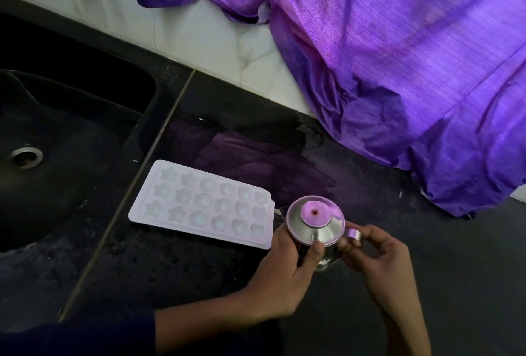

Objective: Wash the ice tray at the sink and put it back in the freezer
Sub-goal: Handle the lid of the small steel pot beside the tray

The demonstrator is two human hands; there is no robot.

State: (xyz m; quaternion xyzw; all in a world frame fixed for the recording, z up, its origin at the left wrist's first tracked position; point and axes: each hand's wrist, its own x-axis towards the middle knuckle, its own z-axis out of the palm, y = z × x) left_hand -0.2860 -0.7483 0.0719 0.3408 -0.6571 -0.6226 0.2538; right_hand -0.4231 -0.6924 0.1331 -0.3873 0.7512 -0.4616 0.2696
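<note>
Ice tray point(202, 204), white plastic with star, round and heart moulds, lies flat on the wet black surface point(199, 270) beside the sink's point(57, 170) edge. Both hands grip a shiny steel pot point(314, 223) just right of it (left hand point(280, 276) curled round the body, right hand point(375, 256) pinching its handle). Purple cloth point(398, 71) drapes the far edge.

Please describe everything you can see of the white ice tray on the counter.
The ice tray is a white rectangle, plastic by its look, with a flat rim and three rows of six moulds shaped as stars, rounds and hearts. They seem to hold something pale, perhaps ice or water; I cannot tell which. It lies flat, open side up, on the wet black counter, just right of the sink and at an angle to its edge. No hand touches it.
</note>
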